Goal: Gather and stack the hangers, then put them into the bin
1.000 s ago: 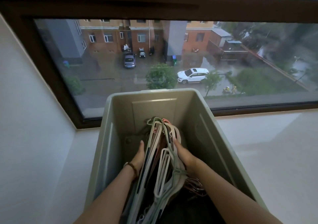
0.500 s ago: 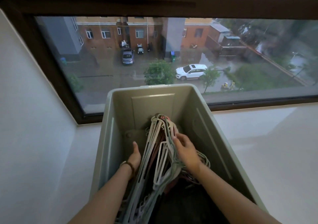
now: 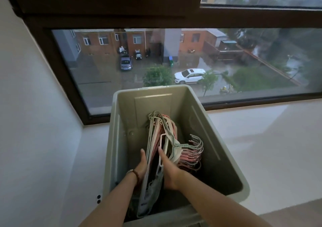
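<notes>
Both sets of fingers press flat on the stack of hangers point(image 3: 163, 139), the left hand point(image 3: 142, 164) on its left face, the right hand point(image 3: 169, 169) on its right. The stack stands on edge inside the bin point(image 3: 226, 158), long axis running away toward the window point(image 3: 174, 61), hooks splayed right. Its near end and the bin floor are hidden.
</notes>
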